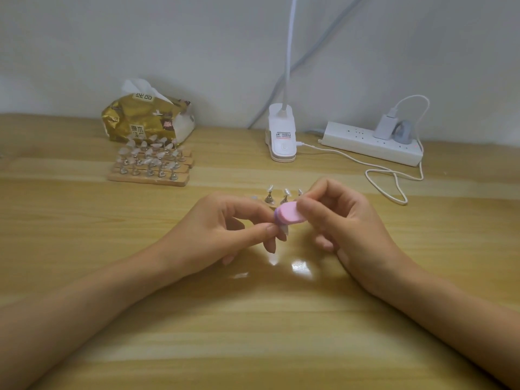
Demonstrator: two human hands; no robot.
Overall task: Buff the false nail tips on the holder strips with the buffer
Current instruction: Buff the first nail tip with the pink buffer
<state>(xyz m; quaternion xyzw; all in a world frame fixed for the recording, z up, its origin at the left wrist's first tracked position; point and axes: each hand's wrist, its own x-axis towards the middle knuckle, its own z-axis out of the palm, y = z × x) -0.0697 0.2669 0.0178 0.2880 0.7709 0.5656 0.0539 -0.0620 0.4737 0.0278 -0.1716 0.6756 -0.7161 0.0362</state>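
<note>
My right hand point(340, 220) pinches a small pink and purple buffer block point(289, 213) above the middle of the table. The block's underside lies against a clear false nail tip point(283, 228) that my left hand point(225, 226) pinches between thumb and fingers. Just behind my hands stands a holder strip point(278, 196) with clear tips on metal stands, mostly hidden by my fingers. Several more wooden holder strips point(152, 161) with tips sit stacked side by side at the back left.
A gold tissue pack point(146, 119) stands behind the stacked strips. A white clip lamp point(281, 136) is at the back centre. A white power strip point(371, 143) with a charger and a looping cable point(388, 175) lies at the back right on the wooden table point(253, 319).
</note>
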